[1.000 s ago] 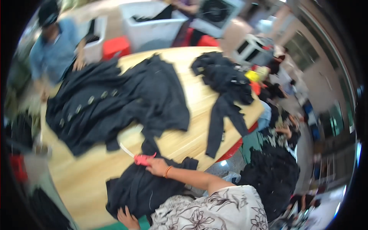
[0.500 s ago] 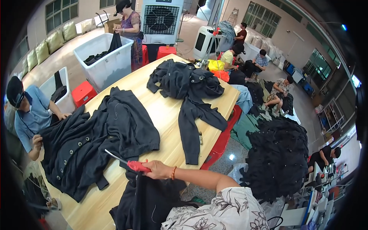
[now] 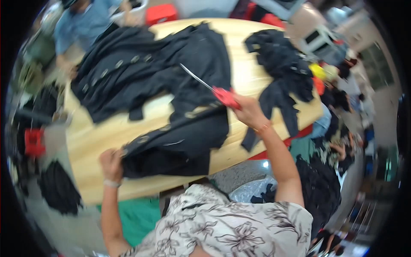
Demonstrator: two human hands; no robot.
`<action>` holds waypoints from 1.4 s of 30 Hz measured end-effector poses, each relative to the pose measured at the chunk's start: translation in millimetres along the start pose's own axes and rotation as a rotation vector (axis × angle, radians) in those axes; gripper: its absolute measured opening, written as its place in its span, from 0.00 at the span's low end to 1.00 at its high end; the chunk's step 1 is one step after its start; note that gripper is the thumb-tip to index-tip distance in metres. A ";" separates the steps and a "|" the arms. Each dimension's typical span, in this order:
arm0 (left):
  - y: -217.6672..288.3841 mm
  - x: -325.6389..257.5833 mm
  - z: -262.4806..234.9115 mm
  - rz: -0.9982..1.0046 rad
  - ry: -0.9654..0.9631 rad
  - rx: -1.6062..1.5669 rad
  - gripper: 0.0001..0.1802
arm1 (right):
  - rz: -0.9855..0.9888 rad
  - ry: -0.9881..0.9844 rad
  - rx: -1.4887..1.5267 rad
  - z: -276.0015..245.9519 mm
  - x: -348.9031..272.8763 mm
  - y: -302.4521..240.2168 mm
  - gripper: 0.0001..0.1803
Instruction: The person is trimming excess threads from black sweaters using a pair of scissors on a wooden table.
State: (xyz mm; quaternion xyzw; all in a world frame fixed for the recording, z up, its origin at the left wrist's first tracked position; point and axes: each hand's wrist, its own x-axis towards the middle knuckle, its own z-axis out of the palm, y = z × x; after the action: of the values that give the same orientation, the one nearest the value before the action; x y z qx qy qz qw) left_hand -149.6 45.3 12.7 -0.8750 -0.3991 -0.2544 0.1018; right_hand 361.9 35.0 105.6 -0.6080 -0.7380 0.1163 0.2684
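Head view. The right hand [image 3: 248, 112] is raised over the table [image 3: 98, 141], fingers closed round the red handles of the scissors [image 3: 212, 89]. The scissors' long axis runs diagonally: handles at lower right in the hand, blades pointing to upper left, toward the far side of the table. The blades look nearly together; blur prevents a firmer reading. The tips lie over the dark coat [image 3: 141, 73] spread across the far half of the table; whether they touch the cloth cannot be told.

The left hand [image 3: 111, 165] is at the near left edge of the table, fingers clenched on the corner of a black garment [image 3: 184, 143]. This garment lies on the near half of the table, its long axis running from the left hand at lower left up toward the right hand. A row of pale buttons follows its upper edge.

A black pile [image 3: 280, 70] sits at the far right of the table, one sleeve hanging over the edge. A person in a blue shirt [image 3: 79, 32] stands at the far left corner, beside the coat.
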 end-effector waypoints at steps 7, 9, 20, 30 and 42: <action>55.1 -80.1 36.4 -0.251 -0.358 -0.120 0.25 | 0.368 -0.480 -0.426 78.1 -146.0 33.0 0.10; 60.6 -76.8 25.8 -0.345 -0.377 -0.236 0.25 | 0.402 -0.404 -0.426 78.6 -151.5 10.0 0.12; 55.2 -92.8 56.9 -0.651 -0.368 -0.540 0.17 | 0.025 -0.564 0.143 123.7 -109.3 -88.8 0.15; 39.1 -100.0 54.6 -0.994 -0.393 -0.939 0.11 | 0.002 -0.936 0.200 178.5 -72.1 -137.2 0.17; 82.6 -51.5 87.1 -0.725 -0.282 -0.782 0.20 | 0.229 -0.858 0.123 137.1 -80.1 -115.9 0.15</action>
State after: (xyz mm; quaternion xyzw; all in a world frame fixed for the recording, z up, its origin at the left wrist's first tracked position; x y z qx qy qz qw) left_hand -84.4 -9.4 -86.4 -0.6795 -0.5604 -0.2829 -0.3796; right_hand 200.7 -47.8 29.3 -0.5655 -0.7021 0.4308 -0.0410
